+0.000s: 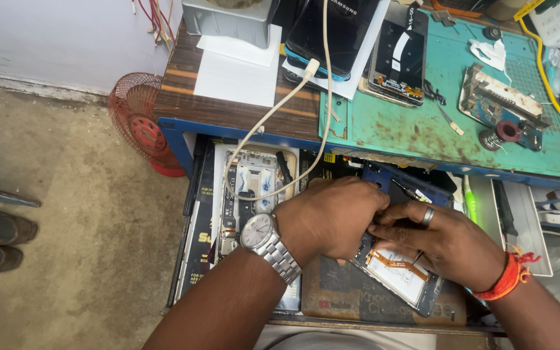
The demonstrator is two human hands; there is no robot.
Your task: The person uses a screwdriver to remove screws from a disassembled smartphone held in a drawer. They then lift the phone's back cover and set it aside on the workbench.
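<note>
An opened smartphone (402, 277), back cover off with its white battery and orange flex cable showing, lies tilted over an open drawer. My left hand (332, 217), with a silver wristwatch, grips the phone's upper part. My right hand (445, 243), wearing a ring and a red thread at the wrist, pinches a thin tool (404, 192) whose tip rests at the phone's top end. The phone's upper edge is hidden under both hands.
The drawer (192, 214) holds a bare phone frame (249, 194), flat boxes and a green-handled tool (470, 201). Above, a teal work mat (390, 123) carries a solder spool (499, 136), a circuit-board holder and a phone screen. A white cable (280, 104) hangs down. A red fan (140, 120) stands on the floor at left.
</note>
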